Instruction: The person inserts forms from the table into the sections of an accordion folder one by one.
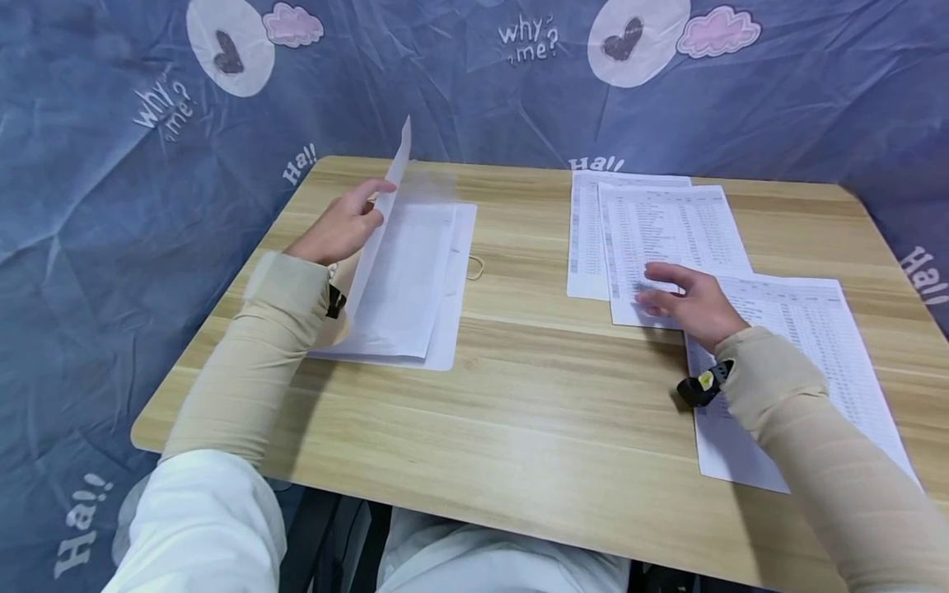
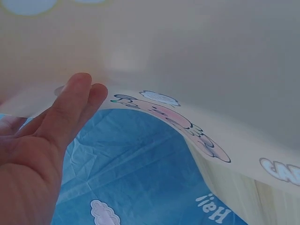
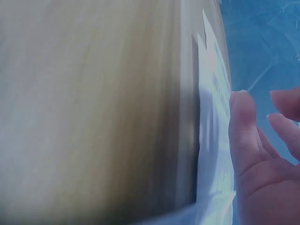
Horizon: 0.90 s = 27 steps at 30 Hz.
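Observation:
My left hand (image 1: 339,222) touches the raised cover of a white folder (image 1: 465,272), its fingers against the cover's outer face. In the left wrist view, that cover (image 2: 197,70) curves past my fingertips and bears printed cartoon figures. White sheets (image 1: 415,272) lie inside the folder. On the right, my right hand (image 1: 689,306) is held over printed sheets (image 1: 667,231), thumb and fingers apart, with nothing between them. Another printed sheet (image 1: 808,346) extends beneath the right wrist and forearm.
A thin pale elastic loop (image 1: 477,268) sticks out at the folder's right edge. The wooden table (image 1: 534,428) has its front edge close to the person's lap. A blue printed cloth (image 1: 460,99) hangs behind and at both sides.

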Each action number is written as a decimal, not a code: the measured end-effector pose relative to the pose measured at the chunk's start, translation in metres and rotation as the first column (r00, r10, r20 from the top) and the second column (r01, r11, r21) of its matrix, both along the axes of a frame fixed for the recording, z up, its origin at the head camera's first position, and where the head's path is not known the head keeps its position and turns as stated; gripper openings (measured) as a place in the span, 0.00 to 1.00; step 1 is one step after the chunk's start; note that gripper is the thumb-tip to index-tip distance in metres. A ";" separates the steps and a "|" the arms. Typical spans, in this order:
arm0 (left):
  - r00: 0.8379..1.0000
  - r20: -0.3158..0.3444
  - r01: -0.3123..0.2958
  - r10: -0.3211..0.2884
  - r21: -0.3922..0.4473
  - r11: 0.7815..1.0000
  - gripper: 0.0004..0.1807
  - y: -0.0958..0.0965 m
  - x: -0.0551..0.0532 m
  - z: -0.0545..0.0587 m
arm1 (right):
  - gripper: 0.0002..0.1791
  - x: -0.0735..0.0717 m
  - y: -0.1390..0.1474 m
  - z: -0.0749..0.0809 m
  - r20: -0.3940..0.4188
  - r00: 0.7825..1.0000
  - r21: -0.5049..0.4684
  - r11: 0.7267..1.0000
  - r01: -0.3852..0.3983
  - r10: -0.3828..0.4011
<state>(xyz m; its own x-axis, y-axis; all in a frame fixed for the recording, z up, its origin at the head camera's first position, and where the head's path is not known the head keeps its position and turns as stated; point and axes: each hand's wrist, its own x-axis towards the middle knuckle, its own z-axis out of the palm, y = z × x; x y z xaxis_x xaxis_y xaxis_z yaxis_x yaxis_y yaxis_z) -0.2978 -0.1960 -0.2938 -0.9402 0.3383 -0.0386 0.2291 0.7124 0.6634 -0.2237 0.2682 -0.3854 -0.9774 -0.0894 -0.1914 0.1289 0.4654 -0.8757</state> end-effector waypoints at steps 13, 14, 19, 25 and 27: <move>1.000 0.016 0.007 -0.007 0.000 1.000 0.27 0.002 -0.001 -0.002 | 0.40 0.024 0.033 -0.001 0.057 0.998 0.146 0.989 0.022 -0.031; 1.000 0.016 0.007 -0.007 0.000 1.000 0.27 0.002 -0.001 -0.002 | 0.41 0.026 0.036 -0.001 0.058 0.998 0.153 0.988 0.024 -0.033; 1.000 0.020 0.006 -0.006 -0.002 1.000 0.26 0.003 -0.001 -0.002 | 0.39 0.035 0.047 -0.006 0.038 0.998 0.155 0.987 0.047 -0.053; 0.999 0.037 0.013 -0.013 -0.008 1.000 0.27 0.004 0.000 -0.002 | 0.38 0.043 0.057 -0.008 0.052 0.997 0.159 0.986 0.046 -0.055; 0.999 0.043 0.014 -0.014 -0.010 1.000 0.27 0.004 0.000 -0.001 | 0.38 0.046 0.061 -0.008 0.057 0.997 0.146 0.988 0.050 -0.059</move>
<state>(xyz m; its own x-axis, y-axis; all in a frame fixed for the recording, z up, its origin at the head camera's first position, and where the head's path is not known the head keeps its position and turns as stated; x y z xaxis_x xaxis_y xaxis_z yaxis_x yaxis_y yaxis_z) -0.2973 -0.1921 -0.2953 -0.9328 0.3509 -0.0822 0.2106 0.7159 0.6657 -0.1775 0.3292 -0.3936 -0.9663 -0.0036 -0.2574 0.2082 0.5771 -0.7897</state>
